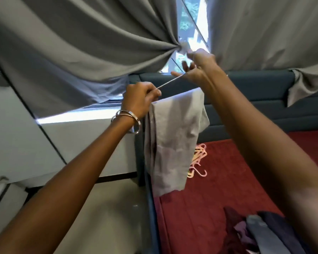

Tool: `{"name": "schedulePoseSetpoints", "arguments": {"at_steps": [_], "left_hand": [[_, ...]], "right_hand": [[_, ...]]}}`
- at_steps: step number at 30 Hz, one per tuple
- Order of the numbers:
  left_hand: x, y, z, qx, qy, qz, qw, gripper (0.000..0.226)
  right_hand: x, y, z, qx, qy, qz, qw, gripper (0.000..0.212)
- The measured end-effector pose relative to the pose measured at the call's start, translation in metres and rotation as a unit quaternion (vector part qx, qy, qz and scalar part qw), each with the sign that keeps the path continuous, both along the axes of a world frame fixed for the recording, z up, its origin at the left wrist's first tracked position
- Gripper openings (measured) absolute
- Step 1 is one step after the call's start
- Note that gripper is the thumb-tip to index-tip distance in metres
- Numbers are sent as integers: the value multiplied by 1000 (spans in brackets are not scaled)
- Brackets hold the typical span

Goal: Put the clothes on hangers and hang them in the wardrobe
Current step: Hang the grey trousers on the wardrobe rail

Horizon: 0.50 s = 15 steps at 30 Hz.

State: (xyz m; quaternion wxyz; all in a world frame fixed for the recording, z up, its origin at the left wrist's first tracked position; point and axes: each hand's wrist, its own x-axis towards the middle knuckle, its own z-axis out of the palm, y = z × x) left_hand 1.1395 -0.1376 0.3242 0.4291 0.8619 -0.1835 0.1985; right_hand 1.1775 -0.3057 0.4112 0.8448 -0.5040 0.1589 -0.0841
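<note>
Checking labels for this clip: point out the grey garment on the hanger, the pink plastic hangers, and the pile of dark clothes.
grey garment (173, 136), head view, middle of the hanging fabric.
pink plastic hangers (200, 162), head view, hooks on the red bedcover.
pile of dark clothes (261, 233), head view, grey-blue piece on top.

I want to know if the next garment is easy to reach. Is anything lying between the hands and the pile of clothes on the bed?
Nothing visible blocks it. Both the left hand and right hand hold a hanger with grey trousers draped over it; the pile of clothes lies below on the red bedcover.
</note>
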Motion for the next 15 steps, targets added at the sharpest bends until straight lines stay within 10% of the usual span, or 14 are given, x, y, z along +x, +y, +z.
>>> {"name": "schedulePoseSetpoints", "arguments": {"at_steps": [10,15], "left_hand": [[23,233,83,-50,-90,277,955,11],[-11,374,135,-78,-189,327,923,20]], "right_hand": [[15,190,53,-139,-111,386,905,12],[50,277,64,-681,-336,104,642,31]]}}
